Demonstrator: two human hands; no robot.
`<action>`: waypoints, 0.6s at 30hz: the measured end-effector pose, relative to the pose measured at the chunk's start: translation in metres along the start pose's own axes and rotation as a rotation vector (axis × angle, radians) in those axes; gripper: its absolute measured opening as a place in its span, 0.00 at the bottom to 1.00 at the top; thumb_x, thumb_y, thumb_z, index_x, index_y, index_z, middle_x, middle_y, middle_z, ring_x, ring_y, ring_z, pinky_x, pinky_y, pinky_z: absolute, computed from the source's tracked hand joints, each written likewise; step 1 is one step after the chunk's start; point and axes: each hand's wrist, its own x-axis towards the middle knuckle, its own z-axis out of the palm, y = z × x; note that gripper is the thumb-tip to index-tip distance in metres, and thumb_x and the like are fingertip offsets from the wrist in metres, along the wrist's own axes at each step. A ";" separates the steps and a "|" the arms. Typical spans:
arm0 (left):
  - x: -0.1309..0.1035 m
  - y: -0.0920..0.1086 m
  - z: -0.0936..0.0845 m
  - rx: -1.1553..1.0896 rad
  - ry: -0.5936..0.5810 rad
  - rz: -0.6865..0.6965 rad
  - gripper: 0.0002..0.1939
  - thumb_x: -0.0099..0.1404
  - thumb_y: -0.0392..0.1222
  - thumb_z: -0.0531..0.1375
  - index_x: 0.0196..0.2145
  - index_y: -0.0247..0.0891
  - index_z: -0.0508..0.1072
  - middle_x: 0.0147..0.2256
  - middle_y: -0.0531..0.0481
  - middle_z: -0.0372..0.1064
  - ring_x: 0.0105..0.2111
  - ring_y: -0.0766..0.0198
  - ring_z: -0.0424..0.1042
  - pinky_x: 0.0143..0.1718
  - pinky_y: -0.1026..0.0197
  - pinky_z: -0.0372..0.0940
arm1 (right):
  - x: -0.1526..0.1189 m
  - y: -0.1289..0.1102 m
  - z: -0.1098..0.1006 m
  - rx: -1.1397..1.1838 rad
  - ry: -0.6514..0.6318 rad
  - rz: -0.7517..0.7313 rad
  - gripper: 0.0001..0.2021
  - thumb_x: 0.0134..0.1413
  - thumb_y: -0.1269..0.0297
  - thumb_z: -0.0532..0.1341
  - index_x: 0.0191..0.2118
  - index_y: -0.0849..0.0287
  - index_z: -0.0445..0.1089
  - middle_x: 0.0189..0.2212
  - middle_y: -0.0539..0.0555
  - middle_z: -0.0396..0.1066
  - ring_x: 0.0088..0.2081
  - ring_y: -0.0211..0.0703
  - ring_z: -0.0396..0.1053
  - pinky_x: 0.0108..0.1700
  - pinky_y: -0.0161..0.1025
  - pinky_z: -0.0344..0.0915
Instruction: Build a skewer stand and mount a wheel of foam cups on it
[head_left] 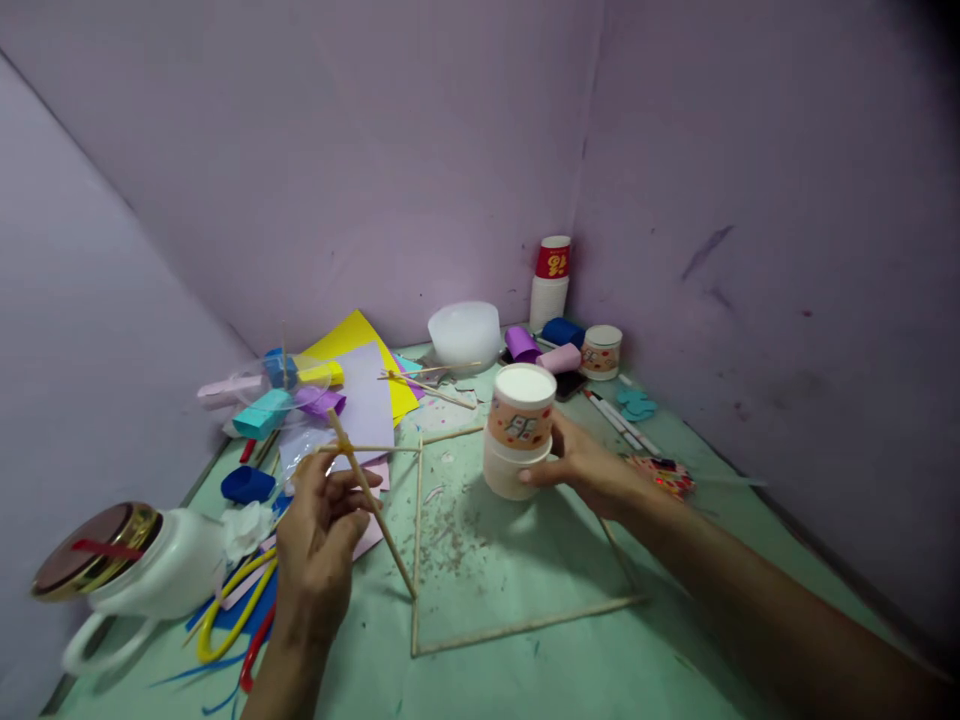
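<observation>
My right hand is wrapped around a stack of upside-down paper cups, the upper one orange-printed and the lower part white. The stack is over the stick frame, and whether it touches the tabletop is unclear. My left hand has its fingers curled at a slanting wooden stick, which is joined near its top to a horizontal stick. These sticks connect to a larger rectangular stick frame lying on the table. Part of the left hand's grip is hidden behind the stick.
A white lidded mug lies on its side at left, near yellow tubing. Coloured paper sheets and paper rolls are beyond the left hand. A white bowl, a red-topped cup stack and markers stand or lie farther back.
</observation>
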 end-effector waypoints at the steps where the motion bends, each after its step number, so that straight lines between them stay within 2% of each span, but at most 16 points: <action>1: -0.001 0.002 0.002 0.069 -0.010 0.023 0.32 0.48 0.43 0.61 0.52 0.36 0.64 0.31 0.50 0.72 0.28 0.62 0.72 0.29 0.61 0.68 | 0.002 0.005 0.005 -0.023 0.015 0.004 0.36 0.22 0.71 0.71 0.47 0.55 0.63 0.46 0.54 0.71 0.48 0.53 0.66 0.52 0.48 0.60; 4: -0.002 0.010 0.010 0.312 -0.011 0.027 0.35 0.51 0.51 0.62 0.55 0.36 0.62 0.32 0.50 0.71 0.27 0.61 0.72 0.30 0.59 0.68 | 0.006 0.014 0.020 -0.058 -0.002 -0.014 0.34 0.23 0.71 0.71 0.45 0.55 0.63 0.44 0.53 0.71 0.46 0.51 0.67 0.51 0.48 0.60; 9: 0.004 0.015 0.021 0.421 -0.046 0.015 0.28 0.54 0.54 0.60 0.48 0.34 0.69 0.21 0.56 0.66 0.20 0.63 0.68 0.24 0.61 0.64 | 0.006 0.015 0.041 -0.124 -0.114 -0.012 0.35 0.22 0.73 0.71 0.46 0.55 0.63 0.43 0.53 0.70 0.45 0.52 0.67 0.49 0.48 0.62; 11: 0.006 0.015 0.024 0.477 -0.035 0.092 0.25 0.54 0.53 0.60 0.46 0.36 0.71 0.21 0.56 0.64 0.20 0.64 0.65 0.23 0.62 0.63 | 0.006 0.016 0.042 -0.136 -0.139 -0.012 0.35 0.22 0.74 0.71 0.45 0.56 0.63 0.42 0.54 0.70 0.45 0.52 0.67 0.49 0.48 0.62; 14: 0.008 0.014 0.026 0.469 -0.061 0.199 0.24 0.52 0.50 0.61 0.45 0.38 0.72 0.28 0.53 0.65 0.22 0.65 0.65 0.23 0.62 0.62 | 0.012 0.023 0.037 -0.115 -0.144 -0.010 0.34 0.23 0.73 0.71 0.45 0.57 0.63 0.43 0.54 0.70 0.46 0.52 0.67 0.50 0.49 0.61; 16: 0.010 0.012 0.025 0.411 -0.140 0.183 0.26 0.51 0.48 0.62 0.48 0.38 0.70 0.28 0.53 0.64 0.21 0.67 0.63 0.22 0.63 0.62 | 0.017 0.031 0.032 -0.119 -0.164 0.001 0.36 0.23 0.73 0.71 0.46 0.57 0.63 0.43 0.55 0.70 0.46 0.53 0.67 0.51 0.50 0.61; 18: 0.011 0.010 0.025 0.372 -0.243 0.114 0.26 0.52 0.48 0.61 0.49 0.37 0.68 0.22 0.57 0.61 0.18 0.68 0.61 0.20 0.65 0.58 | 0.017 0.038 0.029 -0.130 -0.199 0.007 0.37 0.24 0.72 0.71 0.48 0.57 0.62 0.44 0.56 0.70 0.47 0.54 0.67 0.51 0.50 0.61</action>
